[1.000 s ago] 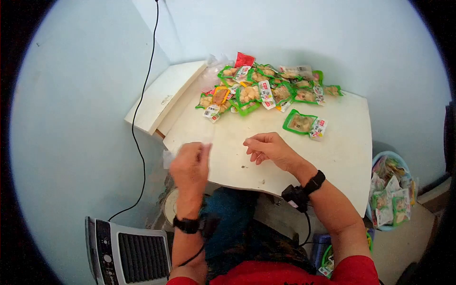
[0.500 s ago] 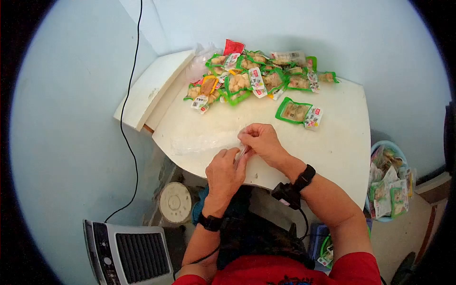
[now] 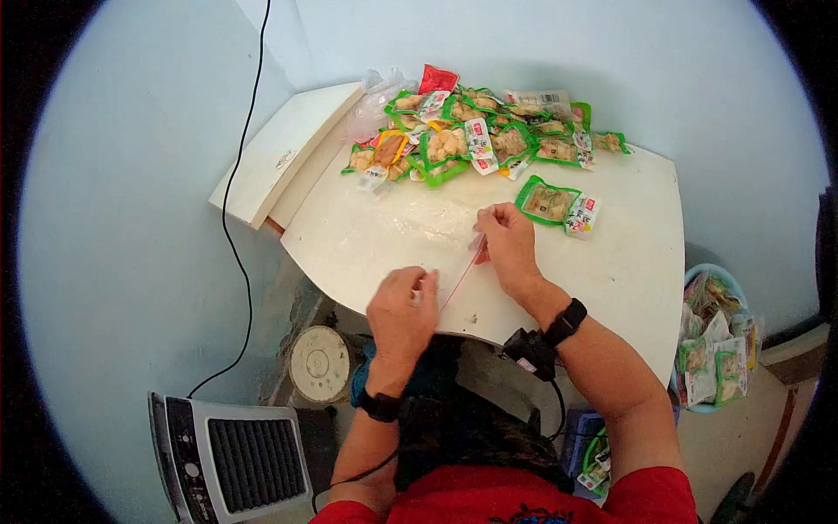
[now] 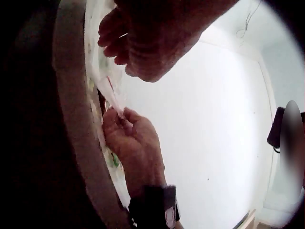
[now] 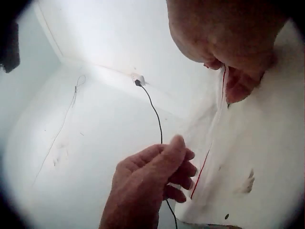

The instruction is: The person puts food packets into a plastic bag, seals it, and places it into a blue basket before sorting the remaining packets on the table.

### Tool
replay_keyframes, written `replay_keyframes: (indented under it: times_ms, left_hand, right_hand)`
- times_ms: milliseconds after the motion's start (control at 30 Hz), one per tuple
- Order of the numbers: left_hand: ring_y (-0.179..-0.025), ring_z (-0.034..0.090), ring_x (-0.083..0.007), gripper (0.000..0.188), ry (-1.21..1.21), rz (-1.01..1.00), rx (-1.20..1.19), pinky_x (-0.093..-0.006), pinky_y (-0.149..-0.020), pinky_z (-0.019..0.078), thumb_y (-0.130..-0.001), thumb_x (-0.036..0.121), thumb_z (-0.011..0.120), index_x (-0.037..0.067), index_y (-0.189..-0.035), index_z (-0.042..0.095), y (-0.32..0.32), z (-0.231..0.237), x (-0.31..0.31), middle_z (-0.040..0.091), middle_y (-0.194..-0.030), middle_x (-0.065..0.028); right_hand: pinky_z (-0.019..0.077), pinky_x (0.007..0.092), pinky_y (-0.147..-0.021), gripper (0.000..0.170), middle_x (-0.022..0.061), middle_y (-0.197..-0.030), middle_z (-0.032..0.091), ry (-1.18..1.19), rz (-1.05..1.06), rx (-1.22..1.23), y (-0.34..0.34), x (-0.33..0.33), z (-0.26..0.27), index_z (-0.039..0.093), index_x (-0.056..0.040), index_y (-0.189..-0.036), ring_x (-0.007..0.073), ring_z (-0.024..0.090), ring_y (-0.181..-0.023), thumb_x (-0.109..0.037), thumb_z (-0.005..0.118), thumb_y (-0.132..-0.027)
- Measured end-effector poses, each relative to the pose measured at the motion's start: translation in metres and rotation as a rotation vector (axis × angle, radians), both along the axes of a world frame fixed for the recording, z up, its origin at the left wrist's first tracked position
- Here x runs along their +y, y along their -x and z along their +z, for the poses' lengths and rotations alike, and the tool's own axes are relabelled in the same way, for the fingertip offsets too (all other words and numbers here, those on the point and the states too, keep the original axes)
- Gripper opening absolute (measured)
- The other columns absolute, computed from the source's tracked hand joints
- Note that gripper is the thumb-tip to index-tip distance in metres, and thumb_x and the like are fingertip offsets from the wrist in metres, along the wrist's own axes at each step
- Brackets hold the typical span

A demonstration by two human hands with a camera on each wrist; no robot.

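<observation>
A clear plastic zip bag [image 3: 410,229] with a thin red seal line [image 3: 463,281] lies near the table's front. My right hand [image 3: 511,249] pinches the bag at the far end of that line, thumb against fingers. Close to the line's near end is my left hand [image 3: 401,310]; in the right wrist view its fingers [image 5: 183,179] are loosely bent beside the red edge, with nothing gripped. In the left wrist view, the bag's edge [image 4: 110,93] rises from the right hand's fingertips. A green-edged food packet [image 3: 552,205] lies just beyond the right hand.
Several green-edged food packets [image 3: 445,144] are heaped at the back of the white table [image 3: 602,271], beside a crumpled clear bag [image 3: 371,109]. A basin of packets [image 3: 716,349] stands at the right. At lower left are a round lid [image 3: 319,362] and a grey appliance [image 3: 253,463].
The hands, apart at first, came together on the clear bag. Since then the right hand has moved away from me and right, and the left hand has drawn apart, showing the red seal line between.
</observation>
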State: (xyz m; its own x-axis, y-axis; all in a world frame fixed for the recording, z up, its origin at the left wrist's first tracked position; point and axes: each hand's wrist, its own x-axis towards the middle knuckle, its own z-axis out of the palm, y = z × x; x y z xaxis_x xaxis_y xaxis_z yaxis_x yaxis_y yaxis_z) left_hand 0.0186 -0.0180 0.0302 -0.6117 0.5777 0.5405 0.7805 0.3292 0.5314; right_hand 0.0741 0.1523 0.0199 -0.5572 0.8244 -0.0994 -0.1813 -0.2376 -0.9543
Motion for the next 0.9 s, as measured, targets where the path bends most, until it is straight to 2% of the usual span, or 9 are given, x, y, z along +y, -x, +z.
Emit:
replay_keyframes:
  times_ms: [33,133,233,333,467,600,700,767,900]
  left_hand:
    - [-0.083,0.063,-0.0324,0.015,0.031,0.057,-0.073,-0.0422,-0.069,0.0507,-0.086,0.015,0.07,0.003,-0.094,0.065,0.007,0.002,-0.004,0.066,-0.089,-0.0144]
    - [-0.094,0.062,-0.0347,0.019,0.0,0.166,0.124,-0.0424,-0.08,0.0511,-0.086,0.015,0.069,0.001,-0.099,0.068,0.042,-0.002,-0.011,0.066,-0.099,-0.0174]
    - [-0.105,0.06,-0.037,0.022,-0.013,0.117,0.237,-0.0424,-0.09,0.0495,-0.086,0.015,0.067,0.002,-0.104,0.07,0.07,-0.005,-0.008,0.066,-0.109,-0.0198]
    - [-0.098,0.065,-0.0362,0.019,0.181,-0.032,0.138,-0.0431,-0.089,0.05,-0.084,0.014,0.067,0.002,-0.098,0.07,0.089,-0.009,-0.014,0.068,-0.106,-0.0195]
    - [-0.094,0.064,-0.0387,0.021,0.535,0.178,0.131,-0.0438,-0.085,0.0507,-0.086,0.02,0.063,0.001,-0.093,0.07,0.065,0.009,-0.025,0.068,-0.101,-0.0192]
    - [-0.083,0.063,-0.0363,0.018,0.431,0.268,0.542,-0.0466,-0.075,0.0496,-0.086,0.019,0.064,0.002,-0.086,0.069,0.054,-0.002,-0.036,0.068,-0.09,-0.0156]
    - [-0.088,0.062,-0.0343,0.012,0.191,0.238,0.336,-0.0443,-0.08,0.0488,-0.083,0.014,0.069,0.002,-0.087,0.067,0.025,0.025,-0.017,0.066,-0.089,-0.0152]
    - [-0.087,0.061,-0.0348,0.023,-0.022,-0.038,0.178,-0.0424,-0.079,0.0503,-0.081,0.018,0.076,0.002,-0.091,0.064,0.002,0.017,0.0,0.066,-0.091,-0.0148]
    - [-0.08,0.064,-0.0293,0.019,0.088,-0.081,0.061,-0.0389,-0.072,0.0507,-0.083,0.016,0.073,0.001,-0.092,0.065,-0.029,0.013,0.026,0.067,-0.091,-0.0154]
  right_hand:
    - [0.0513,0.0283,-0.04,0.016,0.0073,-0.075,0.061,0.023,-0.021,0.006,0.0,0.001,0.001,0.057,0.0032,-0.094,0.0145,0.062,-0.055,-0.012,0.06,-0.093]
    - [0.0503,0.0292,-0.038,0.015,0.0064,-0.074,0.058,-0.029,-0.002,-0.036,0.002,0.006,-0.007,0.055,0.0031,-0.095,0.0148,0.062,-0.054,-0.011,0.059,-0.093]
    - [0.0499,0.029,-0.038,0.014,0.0073,-0.074,0.06,-0.043,0.009,-0.033,0.003,0.005,-0.009,0.056,0.0036,-0.093,0.0146,0.061,-0.053,-0.01,0.06,-0.092]
    - [0.0497,0.029,-0.039,0.013,0.008,-0.073,0.062,-0.078,0.057,-0.051,0.001,0.006,-0.008,0.058,0.0036,-0.092,0.0142,0.06,-0.051,-0.008,0.063,-0.09]
    - [0.0496,0.0286,-0.04,0.013,0.0071,-0.07,0.063,-0.066,0.16,-0.059,0.001,0.01,-0.01,0.06,0.0032,-0.087,0.0126,0.059,-0.051,-0.008,0.067,-0.088]
    - [0.0495,0.0277,-0.041,0.014,0.0055,-0.067,0.062,-0.096,0.176,-0.026,0.001,0.01,-0.01,0.061,0.0026,-0.083,0.0109,0.058,-0.051,-0.008,0.07,-0.086]
    - [0.0498,0.0273,-0.042,0.015,0.0053,-0.067,0.062,-0.103,0.182,-0.006,0.001,0.013,-0.012,0.061,0.0023,-0.082,0.0102,0.058,-0.051,-0.008,0.072,-0.085]
    - [0.0494,0.0264,-0.042,0.016,0.0042,-0.069,0.062,-0.08,0.22,0.003,-0.001,0.013,-0.013,0.061,0.0006,-0.085,0.0094,0.057,-0.052,-0.01,0.073,-0.086]
    - [0.0483,0.0244,-0.044,0.019,0.0021,-0.072,0.062,-0.006,0.26,0.041,-0.006,0.014,-0.006,0.06,-0.0021,-0.089,0.0083,0.057,-0.053,-0.014,0.075,-0.086]
